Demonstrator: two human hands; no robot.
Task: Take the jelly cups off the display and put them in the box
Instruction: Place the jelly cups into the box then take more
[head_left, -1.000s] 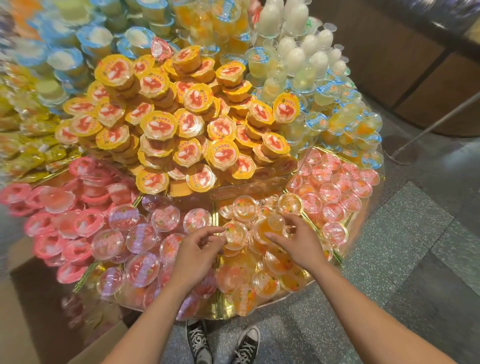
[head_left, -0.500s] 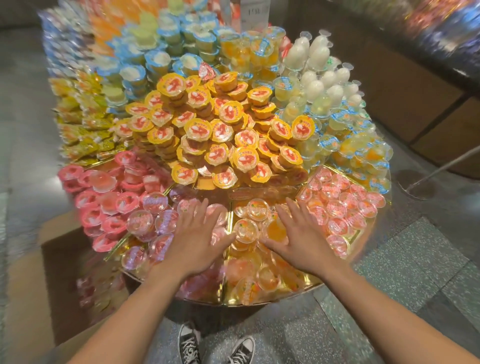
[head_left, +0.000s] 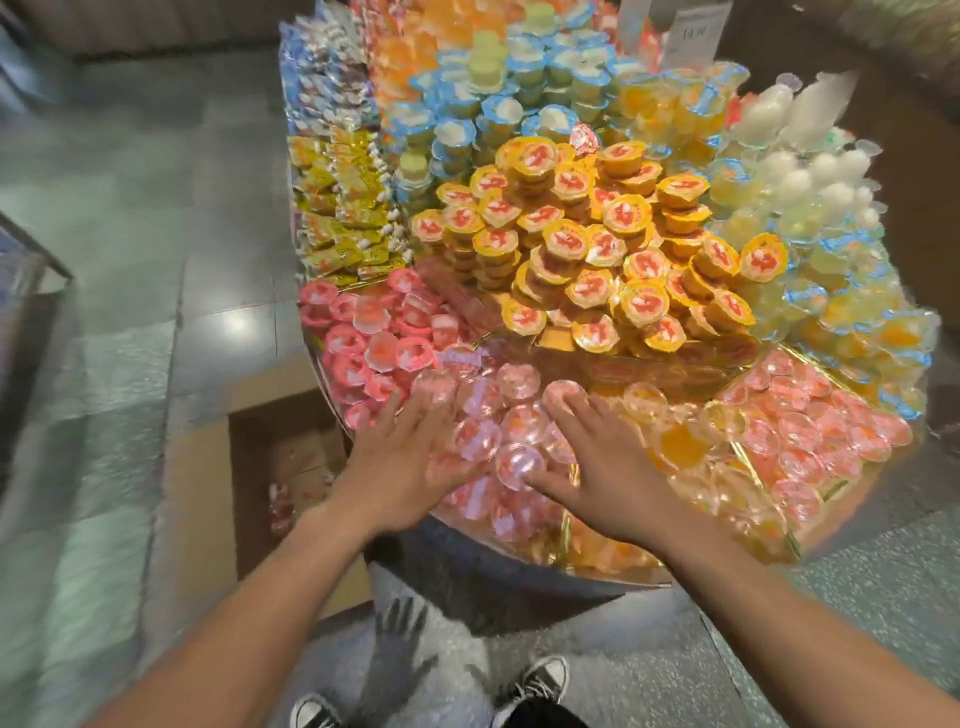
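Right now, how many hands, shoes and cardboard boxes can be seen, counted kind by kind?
Hands: 2, the left hand and the right hand, both flat on the jelly cups
Shoes: 2
Cardboard box: 1
Total: 5

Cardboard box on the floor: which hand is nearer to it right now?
Left. The left hand lies spread on the clear pink cups just beside the box. The right hand lies on cups farther right, next to the orange cups.
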